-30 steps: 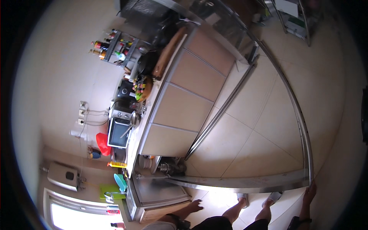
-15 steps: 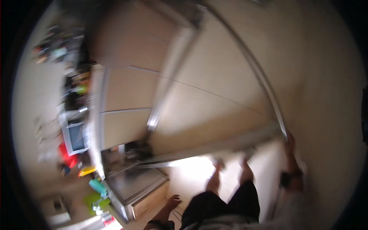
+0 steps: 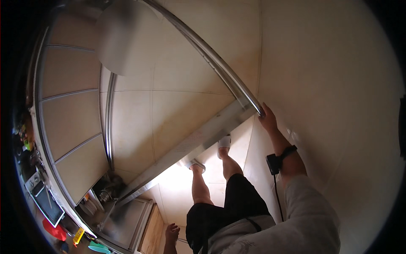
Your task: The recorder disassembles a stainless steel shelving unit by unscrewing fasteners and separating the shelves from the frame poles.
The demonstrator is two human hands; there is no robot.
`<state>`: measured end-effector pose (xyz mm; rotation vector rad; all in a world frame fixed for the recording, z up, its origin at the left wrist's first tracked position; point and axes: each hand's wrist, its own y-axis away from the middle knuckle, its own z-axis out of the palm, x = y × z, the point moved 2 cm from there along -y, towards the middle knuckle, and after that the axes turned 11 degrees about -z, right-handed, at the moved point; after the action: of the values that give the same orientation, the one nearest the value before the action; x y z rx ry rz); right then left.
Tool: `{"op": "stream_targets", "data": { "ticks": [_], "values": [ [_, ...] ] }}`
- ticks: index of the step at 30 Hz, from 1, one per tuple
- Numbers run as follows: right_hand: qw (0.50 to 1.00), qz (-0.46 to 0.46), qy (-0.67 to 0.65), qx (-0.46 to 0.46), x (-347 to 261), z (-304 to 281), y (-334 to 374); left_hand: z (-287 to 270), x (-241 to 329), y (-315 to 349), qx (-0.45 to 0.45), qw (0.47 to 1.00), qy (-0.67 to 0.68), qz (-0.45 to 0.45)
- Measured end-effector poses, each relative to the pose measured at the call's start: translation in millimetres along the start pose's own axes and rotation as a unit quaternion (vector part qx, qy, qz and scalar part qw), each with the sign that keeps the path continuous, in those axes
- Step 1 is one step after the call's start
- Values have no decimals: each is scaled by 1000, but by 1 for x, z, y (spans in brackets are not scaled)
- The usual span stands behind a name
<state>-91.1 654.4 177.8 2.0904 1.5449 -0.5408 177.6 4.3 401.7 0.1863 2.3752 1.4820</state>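
Right hand (image 3: 267, 118) now higher in view, gripping silver metal frame (image 3: 198, 137) (shiny, long-railed), left hand (image 3: 172, 232) half-curled

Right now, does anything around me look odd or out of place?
Yes: a blurred, rounded grey patch at upper left hides some floor beside the cabinet fronts; I can't tell what it is.

Watching from afar, I see pale tiled floor (image 3: 215, 188), glare around feet; two slippers (image 3: 227, 139) on it, feet inside. Metal frame (image 3: 211, 133) spans tiles (resting or raised, I can't tell from here). Far left, counter (image 3: 60, 190) carries white-framed oven (image 3: 47, 205); smaller goods further up, too small for me. Open compartment under counter: white plates (image 3: 88, 207), metal pots (image 3: 108, 194).
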Motion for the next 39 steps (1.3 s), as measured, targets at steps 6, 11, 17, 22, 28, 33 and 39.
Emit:
{"op": "stream_targets", "data": {
  "ticks": [6, 11, 17, 22, 28, 33, 39],
  "values": [
    [997, -42, 66, 18, -7, -22, 19, -1, -41, -67, 11, 973, -78, 215],
    [999, -21, 26, -1, -105, -61, 65, -16, -54, -62, 34, 960, -2, 277],
    [995, -56, 69, -45, -217, -91, 122, -61, -64, -86, -16, 962, 122, 242],
    [992, -65, 59, -85, -330, -88, 168, -128, -87, -142, 115, 917, 104, 367],
    [953, -272, 93, -98, -500, -49, 155, -217, -146, -128, 35, 911, 331, 241],
    [920, -373, 43, -116, -674, -24, 139, -226, -197, -144, 27, 882, 439, 171],
    [854, -485, 109, -155, -801, 35, 112, -172, -242, -141, -55, 815, 569, 94]
  ]
}}
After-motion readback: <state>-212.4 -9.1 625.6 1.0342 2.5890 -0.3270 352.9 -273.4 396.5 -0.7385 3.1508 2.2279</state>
